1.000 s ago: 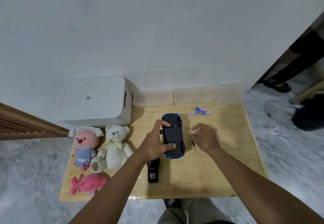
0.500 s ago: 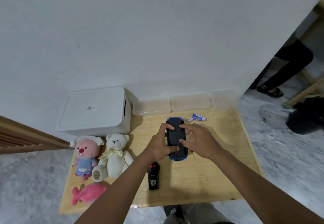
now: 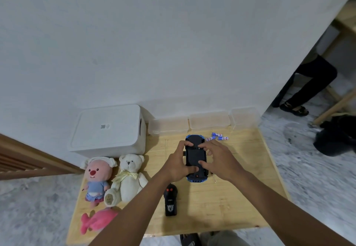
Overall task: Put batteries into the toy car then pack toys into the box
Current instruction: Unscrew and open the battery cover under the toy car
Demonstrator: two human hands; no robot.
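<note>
1. A wooden table [image 3: 240, 197] stands against a white wall, seen from above. Two bare arms reach in from the near edge.
2. The car [image 3: 195, 155] lies upside down at mid-table, black underside up, with a blue rim showing at both ends.
3. The left hand [image 3: 177, 166] grips the car's left side, thumb on the near end and forefinger curled over the far part.
4. The right hand [image 3: 218, 161] bends over the car from the right. Its thumb and forefinger are set apart and press on the underside's middle panel, and the other fingers curl beside them. Whether that panel is loose cannot be told.
5. A few batteries [image 3: 218, 137] lie loose just beyond the car to its right, untouched. A thin screwdriver [image 3: 213, 177] lies beside the car.
6. The white box [image 3: 107, 128] sits far left with its lid on. Three plush toys [image 3: 115, 178] lie before it, and a black remote [image 3: 170, 199] lies near the left forearm.
7. The step in hand is probably opening the battery cover. Next, the cover must lift away while the left hand steadies the car, then batteries get pinched up singly. Packing has not begun.
</note>
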